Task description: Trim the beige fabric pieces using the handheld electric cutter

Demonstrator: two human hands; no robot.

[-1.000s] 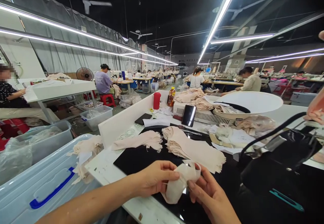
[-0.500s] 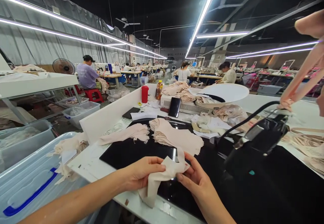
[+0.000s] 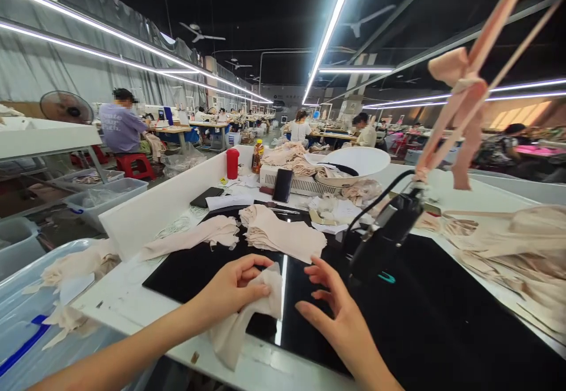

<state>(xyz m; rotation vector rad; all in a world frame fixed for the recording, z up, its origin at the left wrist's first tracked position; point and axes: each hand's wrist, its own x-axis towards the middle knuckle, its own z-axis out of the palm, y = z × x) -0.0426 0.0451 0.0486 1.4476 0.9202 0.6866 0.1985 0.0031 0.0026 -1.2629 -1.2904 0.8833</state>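
Observation:
Between the thumb and fingers of my left hand (image 3: 241,285) is a beige fabric piece (image 3: 232,335), its lower end hanging over the table's front edge. My right hand (image 3: 331,308) is open beside it, fingers curved and apart, over the glossy black board (image 3: 398,314). Just beyond my hands a stack of beige fabric pieces (image 3: 283,232) lies on the board. Left of that stack rests a second, narrower bundle of beige fabric (image 3: 198,235). To the right of my right hand stands a black handheld machine (image 3: 384,232), hung from pink fabric strips (image 3: 471,96).
At the back are a phone (image 3: 282,185), a red cup (image 3: 232,163), a bottle (image 3: 257,156) and a white ventilated box (image 3: 305,183) with fabric on it. Blue-tinted bins (image 3: 106,199) stand left. More fabric (image 3: 526,255) lies right. People sit at sewing tables beyond.
My right hand has let go of the fabric and opened. My left hand keeps the piece, now drawn slightly left. The view has turned right, and the hanging strips appear farther left.

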